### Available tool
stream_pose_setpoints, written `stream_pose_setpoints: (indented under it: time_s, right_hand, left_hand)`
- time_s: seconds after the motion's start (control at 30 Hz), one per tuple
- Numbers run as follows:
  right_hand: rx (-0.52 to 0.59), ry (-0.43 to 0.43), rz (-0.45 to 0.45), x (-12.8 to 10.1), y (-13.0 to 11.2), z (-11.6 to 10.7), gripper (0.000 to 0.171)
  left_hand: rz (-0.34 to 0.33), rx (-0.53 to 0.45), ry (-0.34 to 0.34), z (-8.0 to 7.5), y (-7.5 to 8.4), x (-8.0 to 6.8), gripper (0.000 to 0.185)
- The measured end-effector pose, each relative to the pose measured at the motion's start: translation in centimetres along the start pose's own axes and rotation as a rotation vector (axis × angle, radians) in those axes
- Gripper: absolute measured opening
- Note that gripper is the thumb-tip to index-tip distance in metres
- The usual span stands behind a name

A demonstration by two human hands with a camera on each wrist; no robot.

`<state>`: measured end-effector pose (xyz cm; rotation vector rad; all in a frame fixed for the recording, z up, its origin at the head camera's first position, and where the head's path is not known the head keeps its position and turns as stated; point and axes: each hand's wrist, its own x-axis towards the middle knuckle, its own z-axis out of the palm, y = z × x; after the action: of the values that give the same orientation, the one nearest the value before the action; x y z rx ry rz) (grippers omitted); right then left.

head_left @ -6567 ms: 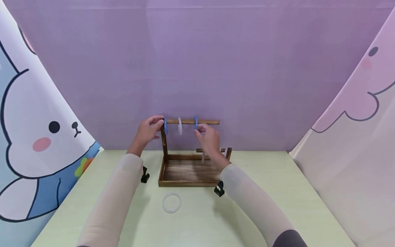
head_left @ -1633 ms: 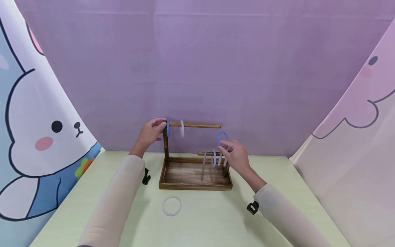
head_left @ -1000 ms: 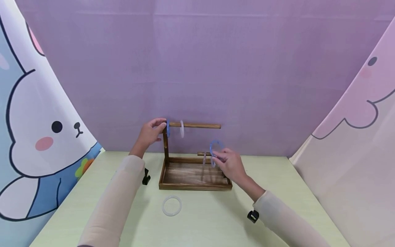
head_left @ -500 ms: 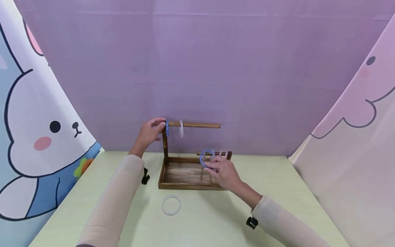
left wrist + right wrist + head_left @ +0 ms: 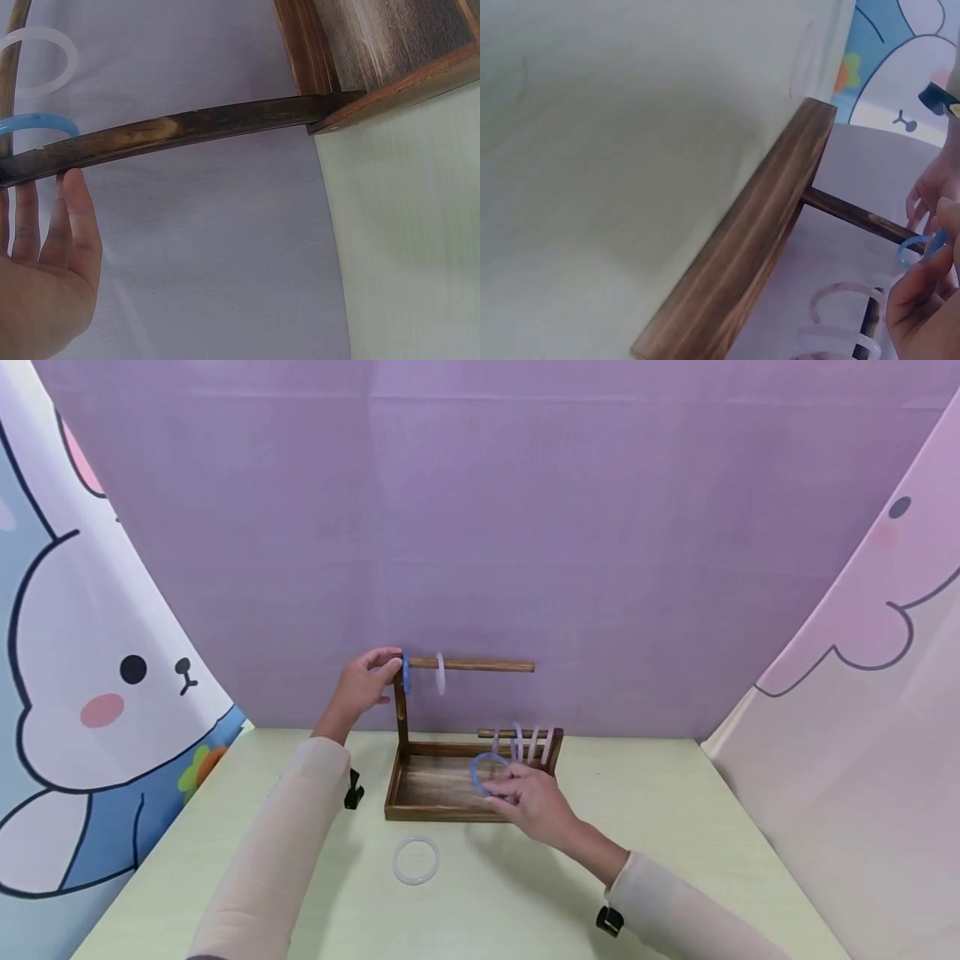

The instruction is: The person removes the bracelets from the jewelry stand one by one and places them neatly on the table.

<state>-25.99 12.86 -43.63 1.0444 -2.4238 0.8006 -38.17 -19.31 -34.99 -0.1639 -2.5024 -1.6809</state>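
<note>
My right hand (image 5: 536,802) pinches a blue bangle (image 5: 475,772) between thumb and fingers, held above the tray part of a brown wooden bangle rack (image 5: 450,813). My left hand (image 5: 362,683) holds the top of the rack's left post (image 5: 401,714); in the left wrist view its fingers (image 5: 82,217) reach up to that post. Beside this hand another blue bangle (image 5: 407,675) hangs on the upper bar (image 5: 487,666), with a white bangle (image 5: 441,675) to its right. Several pale bangles (image 5: 533,745) hang from the lower bar (image 5: 487,732).
A white bangle (image 5: 416,882) lies flat on the pale green table (image 5: 480,910) in front of the rack. A purple cloth (image 5: 600,568) stands behind, with cartoon-printed cloths (image 5: 97,643) at the sides.
The right hand has taken the blue bangle off the upper bar and carried it past its end, then down and left to above the tray. The left hand stays on the post.
</note>
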Motion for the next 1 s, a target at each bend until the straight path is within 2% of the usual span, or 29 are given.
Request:
stream_pose_setpoints:
  time_s: [0.17,0.4,0.53,0.7,1.0]
  right_hand:
    - [-0.004,-0.019,0.008,-0.2,-0.3,0.7,0.025]
    - [0.008,-0.124,0.034,-0.8,-0.8,1.5,0.026]
    - [-0.006,-0.177,0.003,-1.3,-0.8,2.3,0.025]
    - [-0.028,-0.198,-0.046,-1.6,-1.0,2.8,0.024]
    - [0.002,-0.291,-0.040,-2.3,-1.2,3.5,0.023]
  left_hand:
    - [0.003,-0.003,0.007,-0.1,-0.1,0.2,0.046]
    - [0.013,-0.003,0.008,-0.1,-0.2,0.2,0.045]
    - [0.012,0.001,0.006,-0.1,-0.2,0.0,0.045]
    - [0.013,-0.005,-0.001,-0.3,0.0,0.0,0.047]
    - [0.001,-0.006,-0.003,-0.2,-0.1,-0.1,0.047]
